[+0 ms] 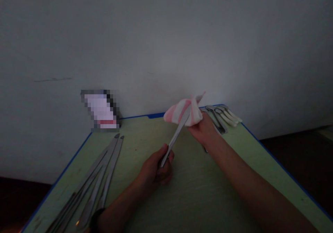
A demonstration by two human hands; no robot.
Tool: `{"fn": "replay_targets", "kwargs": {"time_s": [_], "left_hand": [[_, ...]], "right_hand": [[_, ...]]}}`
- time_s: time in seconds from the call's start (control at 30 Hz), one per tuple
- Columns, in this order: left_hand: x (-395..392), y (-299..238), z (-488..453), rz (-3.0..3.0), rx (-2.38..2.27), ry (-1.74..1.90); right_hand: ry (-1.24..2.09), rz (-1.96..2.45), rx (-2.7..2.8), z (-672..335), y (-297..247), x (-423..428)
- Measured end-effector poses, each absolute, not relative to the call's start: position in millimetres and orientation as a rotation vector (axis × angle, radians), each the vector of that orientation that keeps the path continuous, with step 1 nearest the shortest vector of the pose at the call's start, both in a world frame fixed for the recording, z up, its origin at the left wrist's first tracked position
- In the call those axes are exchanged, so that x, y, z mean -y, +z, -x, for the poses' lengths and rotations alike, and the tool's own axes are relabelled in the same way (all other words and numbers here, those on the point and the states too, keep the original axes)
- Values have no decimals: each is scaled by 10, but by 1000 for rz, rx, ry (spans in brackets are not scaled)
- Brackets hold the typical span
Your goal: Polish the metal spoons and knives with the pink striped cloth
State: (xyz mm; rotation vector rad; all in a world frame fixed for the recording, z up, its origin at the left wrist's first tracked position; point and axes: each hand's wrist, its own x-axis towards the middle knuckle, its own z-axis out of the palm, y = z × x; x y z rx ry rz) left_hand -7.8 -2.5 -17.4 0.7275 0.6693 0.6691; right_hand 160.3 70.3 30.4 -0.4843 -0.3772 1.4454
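My left hand (157,170) is closed round the handle of a metal table knife (174,138), whose blade slants up and to the right. My right hand (201,129) grips a pink-and-white striped cloth (182,112) that is bunched around the far end of the blade. Both hands are held over the middle of a pale green table (197,191) with a blue edge.
Several long metal knives (99,181) lie side by side at the table's left. A small pile of cutlery (222,117), some with white handles, sits at the far right corner. A blurred-out card (101,111) leans on the grey wall behind.
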Motion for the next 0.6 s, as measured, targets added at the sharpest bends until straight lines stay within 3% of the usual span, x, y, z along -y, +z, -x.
{"fn": "replay_targets", "kwargs": {"time_s": [0.33,0.6], "left_hand": [[41,-157,60,-801,-674,637],[36,-182,77,-786,-682,642]], "right_hand": [[1354,660,402,-1574,218,-676],[1520,620,310,-1564,411,-579]]}}
